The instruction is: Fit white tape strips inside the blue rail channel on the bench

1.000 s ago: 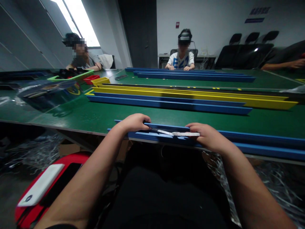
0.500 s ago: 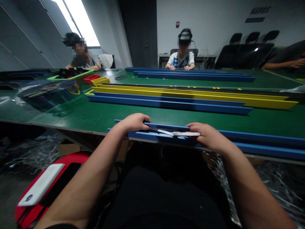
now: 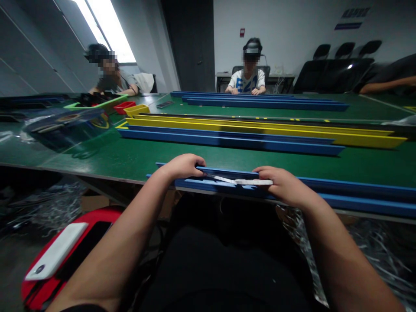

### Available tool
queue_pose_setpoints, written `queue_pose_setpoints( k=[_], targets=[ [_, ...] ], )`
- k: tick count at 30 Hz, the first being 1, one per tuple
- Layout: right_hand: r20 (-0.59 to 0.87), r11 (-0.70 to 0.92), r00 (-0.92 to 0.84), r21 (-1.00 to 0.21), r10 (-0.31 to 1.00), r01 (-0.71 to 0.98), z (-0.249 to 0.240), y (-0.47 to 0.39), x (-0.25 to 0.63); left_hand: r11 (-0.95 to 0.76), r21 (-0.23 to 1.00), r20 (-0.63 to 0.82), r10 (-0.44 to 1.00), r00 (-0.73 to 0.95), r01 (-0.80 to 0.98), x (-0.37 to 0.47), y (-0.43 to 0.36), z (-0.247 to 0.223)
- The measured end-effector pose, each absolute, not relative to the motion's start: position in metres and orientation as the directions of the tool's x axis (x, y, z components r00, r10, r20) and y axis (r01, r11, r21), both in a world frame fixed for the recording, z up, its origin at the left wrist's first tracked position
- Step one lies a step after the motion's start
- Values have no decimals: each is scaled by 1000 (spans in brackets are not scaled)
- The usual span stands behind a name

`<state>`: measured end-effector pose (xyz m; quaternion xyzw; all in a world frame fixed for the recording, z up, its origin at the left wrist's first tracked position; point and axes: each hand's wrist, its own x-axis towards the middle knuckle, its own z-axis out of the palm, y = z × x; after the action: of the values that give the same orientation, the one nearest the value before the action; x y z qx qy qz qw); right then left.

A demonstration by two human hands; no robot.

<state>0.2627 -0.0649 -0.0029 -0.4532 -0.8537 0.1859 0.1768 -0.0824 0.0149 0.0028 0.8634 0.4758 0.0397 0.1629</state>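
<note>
A long blue channel (image 3: pixel 357 196) lies along the near edge of the green table (image 3: pixel 97 158). Over its left part, my left hand (image 3: pixel 188 166) is closed on the thin dark end of a strip. My right hand (image 3: pixel 276 180) is closed round the right end of the same white strip (image 3: pixel 250 182), which is thicker and looks folded or bundled there. Between the hands the strip runs just above the channel, bent near its middle. Fingertips of both hands are partly hidden.
Yellow channels (image 3: pixel 367 139) and another blue channel (image 3: pixel 227 141) lie across the table beyond my hands. Farther left are a green tray (image 3: pixel 120 102), a red bin (image 3: pixel 125 107) and clear plastic wrapping (image 3: pixel 71 130). Two people sit opposite; another person's arm shows at right.
My hands and the strip look almost unmoved. At the far right, the other person's arm has shifted and the hand is no longer in view.
</note>
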Motion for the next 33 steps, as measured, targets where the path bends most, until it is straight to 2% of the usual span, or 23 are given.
queue_pose_setpoints(
  k=[7,9,12,15,18,23,25,29,33],
  targets=[
    [339,644,-560,-537,756,545,8,-74,261,-511,326,-64,827,558,795,-84,15,3],
    [330,664,-598,-548,731,509,15,-81,260,-518,320,-57,826,561,793,-85,15,2],
    [211,664,-671,-516,711,541,33,-90,262,-527,310,-47,823,567,791,-86,16,1],
    [66,680,-705,-338,706,650,53,-95,268,-537,300,-42,818,574,788,-87,16,0],
    [-4,672,-682,-165,731,722,63,-92,276,-536,296,-47,819,572,791,-87,16,0],
    [-56,633,-634,-40,771,773,56,-80,280,-540,282,-40,819,572,793,-87,15,1],
    [-136,598,-588,48,797,800,52,-79,275,-543,275,-44,817,575,793,-88,16,1],
    [-344,576,-473,328,811,749,50,-81,262,-545,263,-56,815,576,796,-88,16,0],
    [-392,605,-466,422,793,675,49,-83,255,-544,258,-52,817,574,798,-88,17,-1]
  ],
)
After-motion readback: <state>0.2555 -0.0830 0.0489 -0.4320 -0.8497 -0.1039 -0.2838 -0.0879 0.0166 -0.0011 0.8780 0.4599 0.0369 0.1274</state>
